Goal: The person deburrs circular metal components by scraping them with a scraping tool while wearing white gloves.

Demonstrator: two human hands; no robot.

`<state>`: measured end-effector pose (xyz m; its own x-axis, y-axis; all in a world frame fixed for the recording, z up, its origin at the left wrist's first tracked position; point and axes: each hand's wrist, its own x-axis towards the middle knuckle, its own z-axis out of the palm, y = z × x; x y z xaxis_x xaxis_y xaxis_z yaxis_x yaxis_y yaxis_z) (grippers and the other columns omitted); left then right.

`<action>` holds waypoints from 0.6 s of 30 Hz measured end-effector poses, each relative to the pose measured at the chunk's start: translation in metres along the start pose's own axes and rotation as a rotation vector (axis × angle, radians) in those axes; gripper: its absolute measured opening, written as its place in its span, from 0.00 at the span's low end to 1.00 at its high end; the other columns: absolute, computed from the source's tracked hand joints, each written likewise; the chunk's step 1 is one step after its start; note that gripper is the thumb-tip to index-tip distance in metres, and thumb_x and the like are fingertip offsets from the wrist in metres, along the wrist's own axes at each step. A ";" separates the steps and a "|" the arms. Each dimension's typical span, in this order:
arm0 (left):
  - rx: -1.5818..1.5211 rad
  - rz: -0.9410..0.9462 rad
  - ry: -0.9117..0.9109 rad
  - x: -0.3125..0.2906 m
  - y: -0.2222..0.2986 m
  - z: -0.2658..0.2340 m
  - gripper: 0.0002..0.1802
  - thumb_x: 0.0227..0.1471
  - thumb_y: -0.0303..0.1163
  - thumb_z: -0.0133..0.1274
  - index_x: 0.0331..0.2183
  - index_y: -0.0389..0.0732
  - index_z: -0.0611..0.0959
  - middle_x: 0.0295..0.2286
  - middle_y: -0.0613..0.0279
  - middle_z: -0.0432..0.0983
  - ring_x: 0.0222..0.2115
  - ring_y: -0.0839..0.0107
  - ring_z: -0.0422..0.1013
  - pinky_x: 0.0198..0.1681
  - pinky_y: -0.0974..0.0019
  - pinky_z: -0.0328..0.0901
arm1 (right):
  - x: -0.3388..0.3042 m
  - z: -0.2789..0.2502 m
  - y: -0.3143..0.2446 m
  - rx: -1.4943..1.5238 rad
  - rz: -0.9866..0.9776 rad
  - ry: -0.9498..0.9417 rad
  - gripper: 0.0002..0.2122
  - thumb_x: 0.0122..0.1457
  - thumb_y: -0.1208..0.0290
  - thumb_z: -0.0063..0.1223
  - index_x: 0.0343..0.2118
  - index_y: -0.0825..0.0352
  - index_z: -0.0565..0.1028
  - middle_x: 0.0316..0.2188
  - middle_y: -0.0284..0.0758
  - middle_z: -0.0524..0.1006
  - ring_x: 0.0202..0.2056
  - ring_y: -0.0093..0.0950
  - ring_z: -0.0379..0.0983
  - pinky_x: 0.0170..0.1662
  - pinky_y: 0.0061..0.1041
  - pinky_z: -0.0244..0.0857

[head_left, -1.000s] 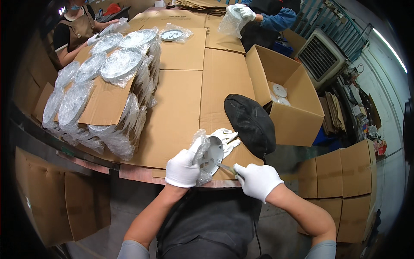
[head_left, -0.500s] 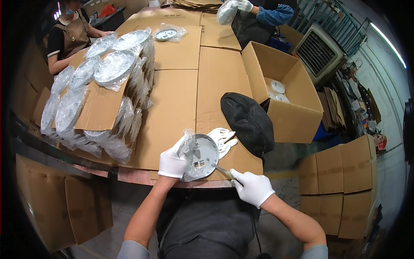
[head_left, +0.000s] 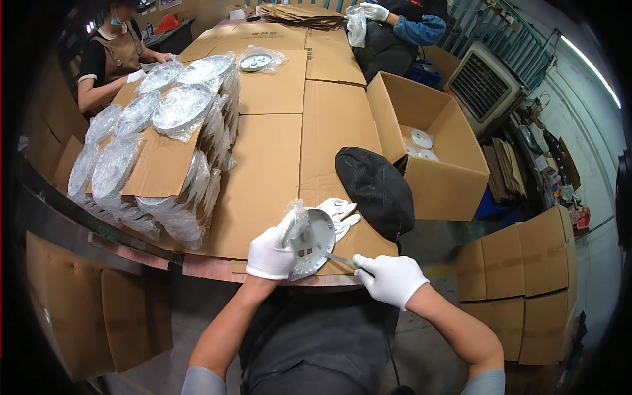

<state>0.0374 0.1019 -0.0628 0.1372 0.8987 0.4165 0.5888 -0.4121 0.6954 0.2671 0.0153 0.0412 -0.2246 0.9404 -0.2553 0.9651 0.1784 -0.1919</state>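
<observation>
My left hand (head_left: pixel 271 253), in a white glove, grips a round grey disc (head_left: pixel 320 229) by its left side at the table's near edge. Clear bubble-like plastic wrap (head_left: pixel 297 220) is bunched around the disc under my fingers. The disc's face has small rectangular openings and is turned toward the right. In my gloved right hand (head_left: pixel 393 282) is a thin, flat metal tool (head_left: pixel 342 262), its tip at the disc's lower right rim. Just beyond the disc lies a loose white glove (head_left: pixel 342 217), beside a black mesh bag-like item (head_left: pixel 375 191).
Plastic-wrapped discs (head_left: pixel 181 105) are stacked with cardboard sheets at the left. Another disc on plastic (head_left: pixel 255 62) lies farther back. An open carton (head_left: pixel 447 187) with several discs stands at the right. One co-worker (head_left: pixel 112 62) is at far left, another (head_left: pixel 411 29) at the back.
The disc has turned more edge-on, and the tool's tip has shifted from its face to its rim. At the back, the co-worker's hand now holds limp plastic instead of a wrapped disc.
</observation>
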 end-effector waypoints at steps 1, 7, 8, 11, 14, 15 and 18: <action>-0.001 0.000 0.001 0.000 0.001 0.001 0.28 0.46 0.21 0.48 0.50 0.51 0.80 0.22 0.48 0.75 0.24 0.48 0.74 0.29 0.52 0.69 | 0.003 -0.005 -0.003 -0.001 0.000 0.000 0.12 0.62 0.61 0.47 0.44 0.58 0.75 0.24 0.41 0.79 0.27 0.41 0.78 0.30 0.40 0.72; 0.055 0.005 -0.071 0.002 0.011 -0.004 0.24 0.49 0.24 0.54 0.50 0.47 0.81 0.25 0.48 0.78 0.25 0.53 0.76 0.29 0.58 0.70 | 0.018 -0.018 -0.010 -0.069 -0.013 -0.168 0.10 0.61 0.64 0.45 0.39 0.61 0.75 0.25 0.43 0.80 0.28 0.43 0.78 0.32 0.42 0.71; 0.035 -0.007 -0.064 0.003 0.012 -0.004 0.24 0.49 0.23 0.52 0.50 0.49 0.81 0.25 0.49 0.78 0.25 0.52 0.76 0.30 0.57 0.71 | 0.020 -0.018 -0.010 -0.068 -0.026 -0.180 0.10 0.61 0.64 0.45 0.38 0.62 0.75 0.25 0.43 0.80 0.29 0.43 0.78 0.32 0.42 0.71; -0.080 -0.045 -0.026 0.007 0.005 0.001 0.23 0.51 0.26 0.51 0.50 0.50 0.81 0.27 0.49 0.79 0.28 0.50 0.76 0.32 0.56 0.71 | 0.023 -0.011 -0.008 -0.042 -0.030 -0.177 0.10 0.61 0.64 0.45 0.38 0.62 0.75 0.25 0.42 0.80 0.28 0.43 0.78 0.32 0.43 0.71; -0.167 -0.114 -0.014 0.008 -0.003 0.001 0.20 0.54 0.30 0.53 0.50 0.47 0.81 0.31 0.47 0.80 0.32 0.50 0.78 0.35 0.58 0.72 | 0.016 0.002 -0.003 0.011 0.003 -0.120 0.10 0.61 0.63 0.45 0.40 0.60 0.76 0.25 0.42 0.80 0.27 0.43 0.78 0.32 0.43 0.71; -0.162 -0.161 -0.042 0.007 -0.004 0.001 0.19 0.55 0.32 0.53 0.50 0.46 0.80 0.33 0.46 0.80 0.34 0.51 0.78 0.37 0.59 0.72 | 0.010 0.009 -0.002 0.044 0.032 -0.084 0.11 0.61 0.63 0.45 0.41 0.60 0.76 0.25 0.42 0.80 0.27 0.43 0.78 0.31 0.43 0.71; -0.321 -0.268 -0.075 0.011 0.005 -0.004 0.21 0.54 0.23 0.48 0.50 0.38 0.80 0.35 0.46 0.81 0.38 0.59 0.80 0.40 0.64 0.72 | -0.002 0.042 0.009 0.092 0.029 0.068 0.13 0.61 0.62 0.48 0.46 0.57 0.76 0.23 0.40 0.79 0.25 0.42 0.77 0.30 0.42 0.71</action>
<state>0.0390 0.1093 -0.0522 0.0774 0.9840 0.1607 0.3347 -0.1775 0.9255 0.2704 0.0033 0.0000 -0.1839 0.9628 -0.1978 0.9539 0.1262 -0.2723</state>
